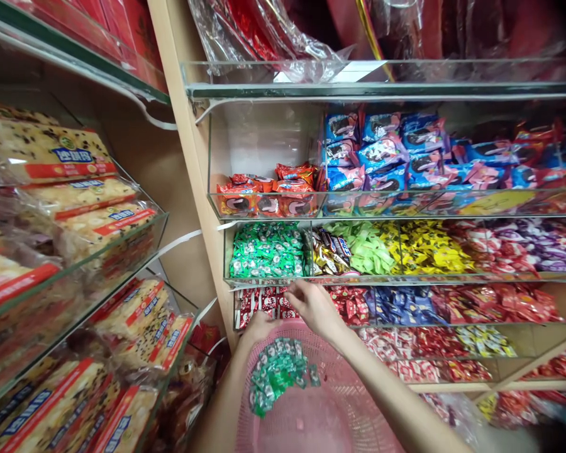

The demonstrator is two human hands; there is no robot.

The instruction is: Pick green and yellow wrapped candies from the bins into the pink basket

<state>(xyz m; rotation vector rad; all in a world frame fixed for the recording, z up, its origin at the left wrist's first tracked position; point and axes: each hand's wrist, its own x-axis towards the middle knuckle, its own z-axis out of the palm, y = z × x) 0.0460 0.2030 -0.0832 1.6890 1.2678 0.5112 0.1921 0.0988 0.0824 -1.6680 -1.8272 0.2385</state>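
Note:
A pink mesh plastic basket is below my hands, with green-wrapped candies heaped toward its far left side. My left hand grips the basket's far left rim; its fingertips are partly hidden. My right hand is above the far rim, in front of a bin of red-and-white wrapped candies. Its fingers are bent and drawn together, and whatever they hold cannot be made out. Just above the hands, a glass-fronted bin holds more green candies.
Beside the green candies lie dark-wrapped bars, light-green packets and yellow candies. Higher up are blue cookie packs and red packs behind a glass edge. Packaged puffed-rice bars fill the left shelves. A wooden post separates the shelves.

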